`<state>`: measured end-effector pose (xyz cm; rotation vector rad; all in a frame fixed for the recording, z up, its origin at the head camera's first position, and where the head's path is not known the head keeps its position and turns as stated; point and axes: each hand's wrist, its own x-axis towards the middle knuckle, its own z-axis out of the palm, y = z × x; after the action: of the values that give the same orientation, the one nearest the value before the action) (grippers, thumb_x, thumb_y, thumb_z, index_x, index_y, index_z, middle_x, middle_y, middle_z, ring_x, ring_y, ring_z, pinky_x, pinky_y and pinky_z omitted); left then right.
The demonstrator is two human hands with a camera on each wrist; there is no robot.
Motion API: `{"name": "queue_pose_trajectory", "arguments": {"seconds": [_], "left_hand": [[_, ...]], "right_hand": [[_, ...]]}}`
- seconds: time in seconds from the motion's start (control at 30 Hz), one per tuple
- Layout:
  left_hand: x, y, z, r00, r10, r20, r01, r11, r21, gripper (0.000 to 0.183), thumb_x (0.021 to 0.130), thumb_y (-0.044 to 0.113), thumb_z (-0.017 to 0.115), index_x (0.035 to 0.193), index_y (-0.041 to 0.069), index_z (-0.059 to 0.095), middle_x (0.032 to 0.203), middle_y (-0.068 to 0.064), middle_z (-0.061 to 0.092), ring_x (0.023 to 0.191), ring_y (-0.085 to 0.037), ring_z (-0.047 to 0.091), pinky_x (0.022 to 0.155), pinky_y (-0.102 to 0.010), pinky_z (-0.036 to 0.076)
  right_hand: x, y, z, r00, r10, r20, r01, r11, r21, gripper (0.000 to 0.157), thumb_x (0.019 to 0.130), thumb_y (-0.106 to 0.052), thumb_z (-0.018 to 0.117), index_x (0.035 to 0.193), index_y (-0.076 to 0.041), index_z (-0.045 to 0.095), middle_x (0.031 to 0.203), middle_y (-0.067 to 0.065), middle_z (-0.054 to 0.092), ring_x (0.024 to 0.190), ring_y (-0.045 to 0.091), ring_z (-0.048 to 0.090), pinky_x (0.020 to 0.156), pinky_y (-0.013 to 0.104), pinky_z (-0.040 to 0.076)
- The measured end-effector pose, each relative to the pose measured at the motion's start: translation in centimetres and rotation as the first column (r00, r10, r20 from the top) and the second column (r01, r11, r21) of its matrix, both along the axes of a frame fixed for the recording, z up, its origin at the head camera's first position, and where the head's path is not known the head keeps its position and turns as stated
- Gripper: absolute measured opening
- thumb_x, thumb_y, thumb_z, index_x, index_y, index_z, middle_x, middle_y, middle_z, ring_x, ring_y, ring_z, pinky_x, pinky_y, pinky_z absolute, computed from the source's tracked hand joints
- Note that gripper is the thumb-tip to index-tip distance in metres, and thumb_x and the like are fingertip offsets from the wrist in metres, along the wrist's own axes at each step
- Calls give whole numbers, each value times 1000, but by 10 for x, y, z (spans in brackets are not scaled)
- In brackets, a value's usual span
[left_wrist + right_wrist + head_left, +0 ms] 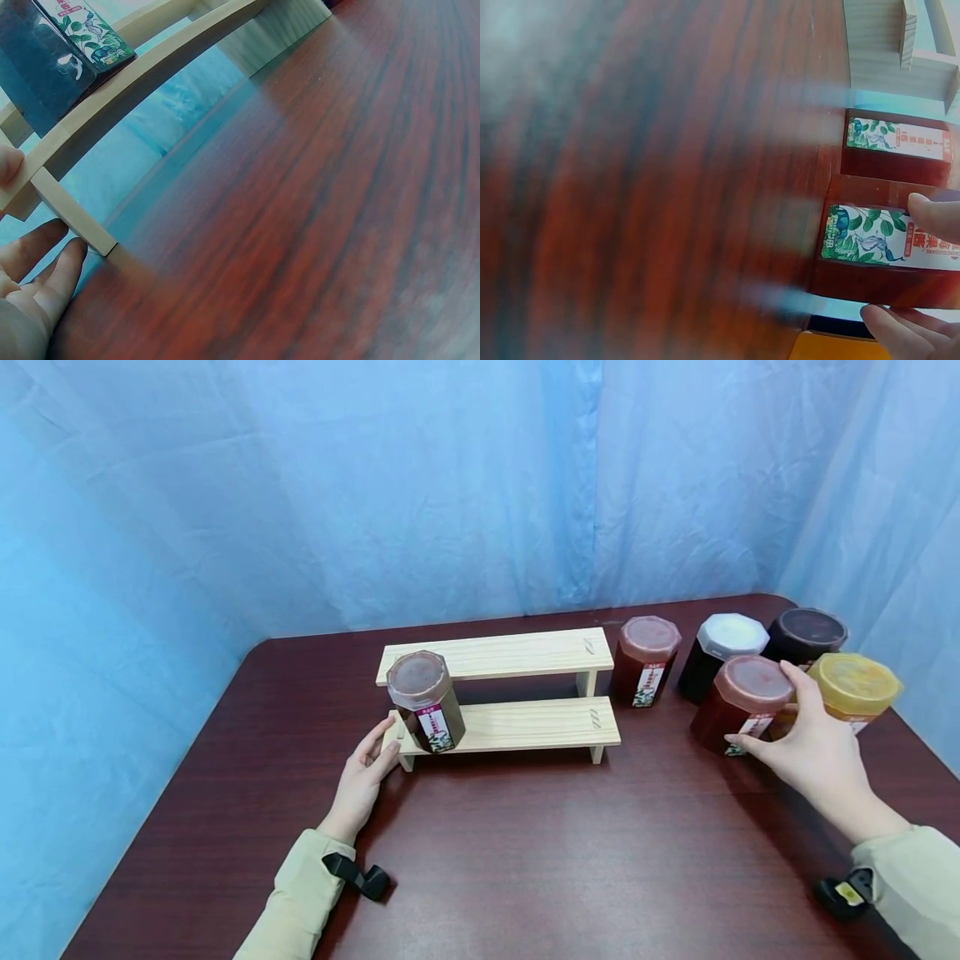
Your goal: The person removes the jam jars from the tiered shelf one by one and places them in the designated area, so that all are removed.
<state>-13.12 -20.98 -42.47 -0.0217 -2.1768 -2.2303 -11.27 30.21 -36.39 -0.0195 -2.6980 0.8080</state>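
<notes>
A two-tier wooden shelf (525,727) stands mid-table. My left hand (366,777) grips the left end of its lower board, with the thumb over the board and the fingers (64,274) beside the leg in the left wrist view. Close to that hand, a brown jar (422,702) with a pale lid and a purple-and-white label sits on the lower board. On the right, my right hand (817,752) holds a dark red jar (723,718) standing on the table. Its thumb (934,217) lies over the label side, with the fingers around the opposite side.
Behind the held jar stand another red jar (647,652), a dark jar with a white lid (723,639) and a dark-lidded jar (808,631). A yellow-lidded jar (858,681) is right beside the right hand. Blue curtains (450,493) hang around the dark red-brown table (525,860).
</notes>
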Motion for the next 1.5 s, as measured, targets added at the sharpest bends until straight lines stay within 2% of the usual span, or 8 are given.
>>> {"name": "queue_pose_trajectory", "arguments": {"seconds": [0.2,0.8,1.1,1.3,1.33,1.4,1.43,1.5], "left_hand": [[0,-1,0,1000,-2,-7,2,1000,-2,49,97,5,50,144,4,36,143,-19,40,106,4,54,90,-15,47],[-1,0,0,1000,-9,-12,9,1000,12,49,97,3,49,144,3,36,145,-19,38,107,4,53,90,-14,47],[-1,0,0,1000,-7,-7,7,1000,11,49,97,4,49,144,4,36,144,-19,39,106,4,54,90,-14,47],[-1,0,1,1000,-13,-18,13,1000,14,49,97,3,48,145,3,34,146,-19,37,107,5,53,89,-14,47],[-1,0,1,1000,-13,-19,14,1000,14,50,97,3,48,145,2,34,146,-19,37,107,5,53,89,-13,47],[0,0,1,1000,-14,-19,15,1000,15,50,97,3,48,145,2,34,146,-19,36,107,5,53,89,-13,47],[0,0,1,1000,-15,-19,15,1000,15,50,97,3,48,145,2,34,146,-19,36,107,5,53,89,-13,46],[0,0,1,1000,-15,-19,15,1000,17,50,97,3,48,145,2,34,147,-19,36,107,5,53,89,-13,46]], "right_hand": [[0,0,-1,1000,15,14,-15,1000,6,106,74,-28,81,152,-10,11,111,35,55,91,48,55,69,61,42],[-2,4,4,998,-17,53,16,1000,18,104,74,-35,80,151,-12,15,110,33,57,92,48,55,69,61,40],[-1,4,10,997,-62,49,58,996,69,98,74,-37,80,147,-4,24,103,34,62,92,50,57,68,58,41],[4,5,15,993,-103,50,100,993,68,95,73,-41,79,145,-4,30,108,34,59,91,52,56,65,58,42],[5,6,15,993,-105,51,102,993,62,94,73,-42,79,145,-5,31,108,33,60,86,43,61,64,54,44],[8,7,17,994,-104,43,102,994,42,92,72,-43,80,143,-6,34,104,31,63,73,14,66,60,40,45],[9,7,17,994,-102,35,101,994,36,91,71,-42,81,141,-6,36,103,30,64,68,-1,63,58,32,44],[12,7,18,996,-90,19,89,996,17,87,71,-39,82,139,-7,38,101,29,65,62,-24,45,54,20,38]]}}
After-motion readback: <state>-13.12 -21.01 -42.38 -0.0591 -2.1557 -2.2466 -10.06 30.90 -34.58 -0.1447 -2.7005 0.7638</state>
